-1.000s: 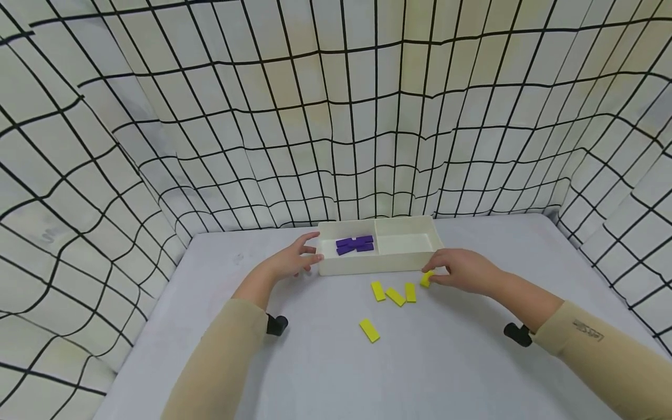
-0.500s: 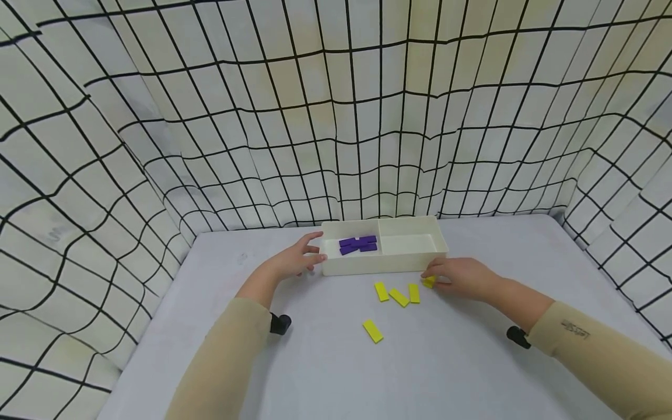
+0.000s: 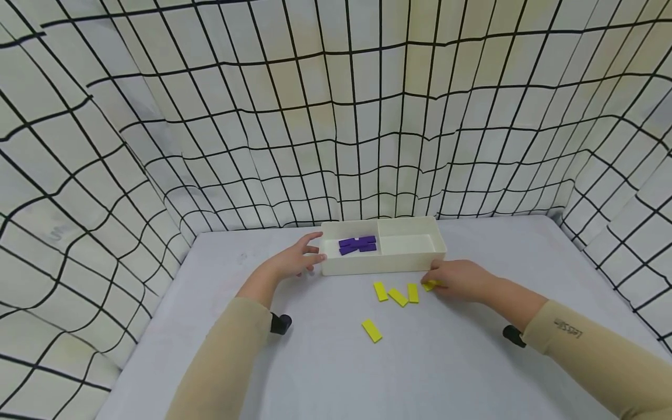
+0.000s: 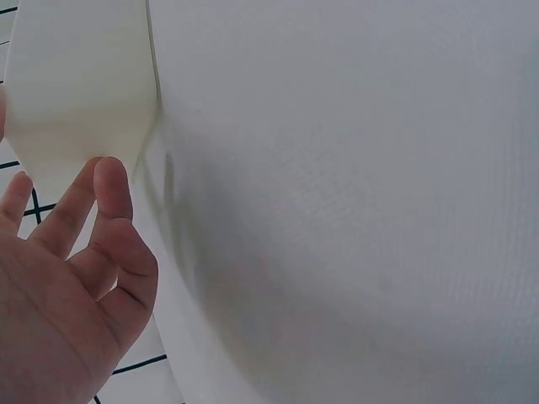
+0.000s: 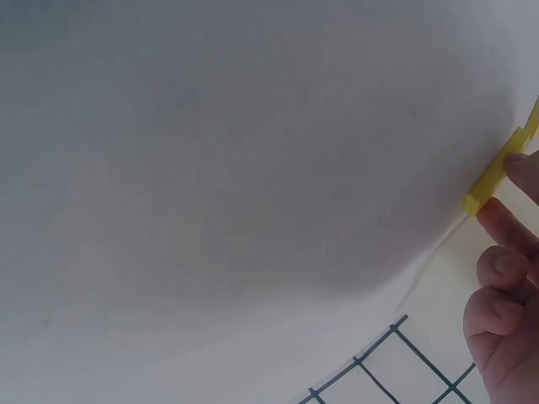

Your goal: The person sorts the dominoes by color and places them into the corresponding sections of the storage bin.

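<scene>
At the left end of a two-compartment white box point(image 3: 383, 265) is my left hand point(image 3: 289, 261), its fingers loosely bent and fingertips at the end wall. The left wrist view shows this hand point(image 4: 63, 311) beside the box wall point(image 4: 84, 76), thumb near the lower corner. My right hand point(image 3: 464, 281) pinches a small yellow block point(image 3: 429, 286) at table level, in front of the box's right corner. In the right wrist view, thumb and a finger hold the yellow block point(image 5: 493, 174); the other fingers are curled.
Several purple blocks point(image 3: 358, 245) lie in the box's left compartment. More yellow blocks lie in front of the box, one of them point(image 3: 413, 293) near my right hand and another point(image 3: 371, 331) closer. A white cloth with black grid lines point(image 3: 367, 116) hangs behind the table point(image 3: 446, 373).
My right hand has come down slightly, and the yellow block in it has gone from tilted up to lying lower at the table. The left hand stays at the box.
</scene>
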Action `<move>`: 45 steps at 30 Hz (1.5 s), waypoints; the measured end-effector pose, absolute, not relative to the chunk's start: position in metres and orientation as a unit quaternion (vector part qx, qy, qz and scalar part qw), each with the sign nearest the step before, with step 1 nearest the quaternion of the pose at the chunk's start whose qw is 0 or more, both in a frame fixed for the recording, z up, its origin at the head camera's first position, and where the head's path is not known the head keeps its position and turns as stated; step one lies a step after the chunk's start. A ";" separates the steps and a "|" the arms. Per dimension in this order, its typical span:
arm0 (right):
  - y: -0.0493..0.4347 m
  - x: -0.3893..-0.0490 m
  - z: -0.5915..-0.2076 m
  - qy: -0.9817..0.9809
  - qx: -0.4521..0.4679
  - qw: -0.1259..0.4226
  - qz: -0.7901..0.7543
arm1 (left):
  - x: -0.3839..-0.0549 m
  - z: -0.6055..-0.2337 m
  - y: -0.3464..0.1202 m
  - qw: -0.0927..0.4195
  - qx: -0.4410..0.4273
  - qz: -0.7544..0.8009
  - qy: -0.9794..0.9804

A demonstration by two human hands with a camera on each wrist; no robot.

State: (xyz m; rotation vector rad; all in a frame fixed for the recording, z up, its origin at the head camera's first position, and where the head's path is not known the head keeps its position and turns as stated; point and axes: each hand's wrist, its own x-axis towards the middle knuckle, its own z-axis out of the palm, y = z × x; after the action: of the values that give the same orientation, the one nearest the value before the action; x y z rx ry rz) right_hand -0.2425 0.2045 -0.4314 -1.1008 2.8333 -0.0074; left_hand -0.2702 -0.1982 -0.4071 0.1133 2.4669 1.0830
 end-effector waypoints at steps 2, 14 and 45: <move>0.206 -0.243 -0.432 0.933 -0.355 0.053 -0.001 | -0.272 -0.408 -0.198 0.219 0.042 0.391 0.893; 0.209 -0.244 -0.428 0.937 -0.340 0.076 -0.006 | -0.272 -0.410 -0.199 0.225 0.039 0.400 0.888; 0.184 -0.282 -0.358 0.944 -0.301 0.084 -0.103 | -0.273 -0.408 -0.199 0.233 0.048 0.401 0.885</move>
State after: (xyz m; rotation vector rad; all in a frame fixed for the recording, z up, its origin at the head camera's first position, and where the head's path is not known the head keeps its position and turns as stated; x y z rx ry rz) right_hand -0.2820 0.1839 -0.3578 -0.8980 2.8169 -0.3080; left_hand -0.2728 -0.1991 -0.4084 0.1332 2.4308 1.1016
